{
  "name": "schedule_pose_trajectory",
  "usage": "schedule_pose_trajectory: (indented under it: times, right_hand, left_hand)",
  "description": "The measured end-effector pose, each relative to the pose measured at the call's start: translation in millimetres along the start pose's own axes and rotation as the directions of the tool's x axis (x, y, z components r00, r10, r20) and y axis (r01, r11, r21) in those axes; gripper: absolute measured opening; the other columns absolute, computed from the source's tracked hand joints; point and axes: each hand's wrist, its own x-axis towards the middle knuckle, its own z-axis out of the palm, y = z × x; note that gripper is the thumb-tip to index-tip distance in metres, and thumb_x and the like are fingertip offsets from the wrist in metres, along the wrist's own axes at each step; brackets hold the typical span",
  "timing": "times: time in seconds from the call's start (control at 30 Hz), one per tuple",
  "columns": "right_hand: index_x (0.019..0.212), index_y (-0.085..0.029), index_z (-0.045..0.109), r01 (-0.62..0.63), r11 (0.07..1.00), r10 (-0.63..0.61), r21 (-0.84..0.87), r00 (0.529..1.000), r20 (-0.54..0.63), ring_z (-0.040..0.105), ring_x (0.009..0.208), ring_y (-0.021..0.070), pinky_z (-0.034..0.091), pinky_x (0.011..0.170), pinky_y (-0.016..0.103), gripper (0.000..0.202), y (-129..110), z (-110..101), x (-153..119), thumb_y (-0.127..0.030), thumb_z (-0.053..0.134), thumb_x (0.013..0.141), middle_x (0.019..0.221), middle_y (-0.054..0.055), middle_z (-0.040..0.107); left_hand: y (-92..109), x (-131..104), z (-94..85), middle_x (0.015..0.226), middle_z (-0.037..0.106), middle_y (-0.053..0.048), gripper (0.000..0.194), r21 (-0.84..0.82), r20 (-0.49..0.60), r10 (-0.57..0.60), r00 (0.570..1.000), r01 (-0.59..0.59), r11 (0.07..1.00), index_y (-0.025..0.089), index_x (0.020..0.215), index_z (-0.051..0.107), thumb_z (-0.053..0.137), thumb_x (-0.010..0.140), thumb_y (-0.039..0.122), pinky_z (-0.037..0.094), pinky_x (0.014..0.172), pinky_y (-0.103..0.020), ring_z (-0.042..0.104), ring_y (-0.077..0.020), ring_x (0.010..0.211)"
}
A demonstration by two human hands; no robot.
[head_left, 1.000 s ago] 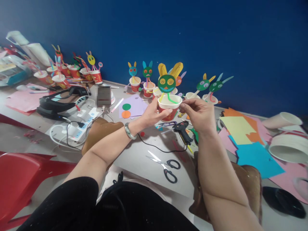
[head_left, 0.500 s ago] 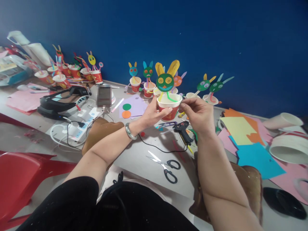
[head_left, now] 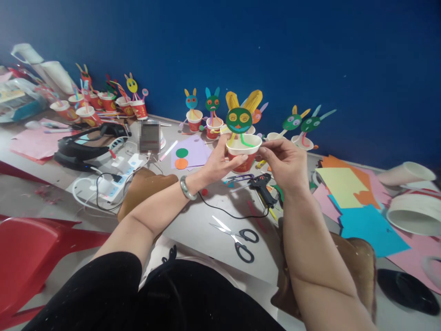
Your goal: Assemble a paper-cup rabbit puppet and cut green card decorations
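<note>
My left hand [head_left: 222, 161] wraps round a red paper cup [head_left: 239, 162] with a white rim, holding it up above the table. From the cup rises a green paper face [head_left: 239, 120] with yellow ears and a blue mouth, on yellow and green strips. At the cup's right side is my right hand [head_left: 285, 161], its thumb and forefinger pinched together by the rim. What sits between those fingertips is too small to make out. Below the hands lie a black glue gun [head_left: 263, 189] and open scissors [head_left: 237, 236] with black handles.
Other cups with paper faces [head_left: 195, 120] stand along the blue wall. Purple paper [head_left: 198, 154] carries a green and an orange disc. A power strip [head_left: 120, 184] with cables lies left; coloured sheets [head_left: 372, 227] and a roll of tape [head_left: 415, 214] are right.
The green face and its yellow ears have tipped a little to the right and lower. Both hands stay in nearly the same place at the cup.
</note>
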Motion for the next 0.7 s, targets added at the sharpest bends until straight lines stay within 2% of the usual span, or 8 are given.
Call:
schedule_pose_trajectory:
  times: [0.2,0.37,0.47,0.57,0.63,0.7]
  right_hand:
    - [0.088,-0.026,0.073,0.007,0.999,-0.007,-0.036,1.0,-0.008,0.074,0.068,0.0211,0.067,0.067,0.039,0.024,2,-2,2,-0.044,0.088,0.083,0.074,0.001,0.071]
    - [0.089,-0.027,0.073,-0.01,1.0,0.009,-0.021,1.0,-0.011,0.075,0.071,0.0212,0.068,0.071,0.039,0.034,4,-2,2,-0.056,0.089,0.083,0.078,0.002,0.074]
    - [0.097,-0.027,0.074,-0.035,0.999,0.034,0.029,0.998,0.054,0.078,0.081,0.0226,0.069,0.078,0.04,0.048,5,0,1,-0.063,0.096,0.075,0.091,0.003,0.08]
    - [0.11,-0.026,0.074,-0.075,0.995,0.062,0.068,0.982,0.178,0.08,0.093,0.0259,0.068,0.085,0.042,0.069,6,3,0,-0.057,0.106,0.058,0.106,0.005,0.084]
    - [0.116,-0.025,0.074,-0.071,0.996,0.057,0.053,0.972,0.229,0.081,0.101,0.0281,0.068,0.092,0.044,0.073,7,6,-2,-0.054,0.107,0.058,0.113,0.007,0.084]
    - [0.12,-0.024,0.074,-0.043,0.999,0.037,0.021,0.97,0.239,0.081,0.108,0.0296,0.066,0.099,0.045,0.069,7,8,-3,-0.051,0.104,0.064,0.12,0.009,0.084]
  left_hand:
    - [4,0,-1.4,0.152,0.066,-0.018,0.085,0.014,0.051,-0.048,0.998,0.047,0.999,0.023,0.148,0.048,0.071,0.091,0.081,0.055,0.122,-0.055,0.065,-0.0337,0.145]
    - [9,3,-2.5,0.149,0.069,-0.018,0.091,-0.101,0.061,-0.102,0.993,0.107,0.989,0.023,0.145,0.051,0.076,0.083,0.086,0.057,0.121,-0.054,0.067,-0.0347,0.143]
    - [15,3,-4.7,0.15,0.071,-0.018,0.087,-0.14,0.051,-0.118,0.992,0.124,0.982,0.023,0.142,0.054,0.08,0.083,0.082,0.058,0.12,-0.056,0.069,-0.0349,0.142]
    - [19,3,-6.8,0.151,0.071,-0.017,0.087,-0.142,0.08,-0.139,0.987,0.149,0.978,0.025,0.141,0.056,0.08,0.081,0.083,0.056,0.122,-0.057,0.069,-0.0347,0.141]
    - [20,3,-7.9,0.148,0.072,-0.016,0.087,-0.166,0.108,-0.152,0.983,0.168,0.972,0.025,0.139,0.057,0.082,0.079,0.082,0.055,0.122,-0.056,0.069,-0.0341,0.141]
    - [22,3,-8.8,0.143,0.074,-0.015,0.08,-0.224,0.097,-0.176,0.98,0.194,0.955,0.024,0.133,0.06,0.084,0.079,0.078,0.056,0.119,-0.053,0.07,-0.0331,0.138]
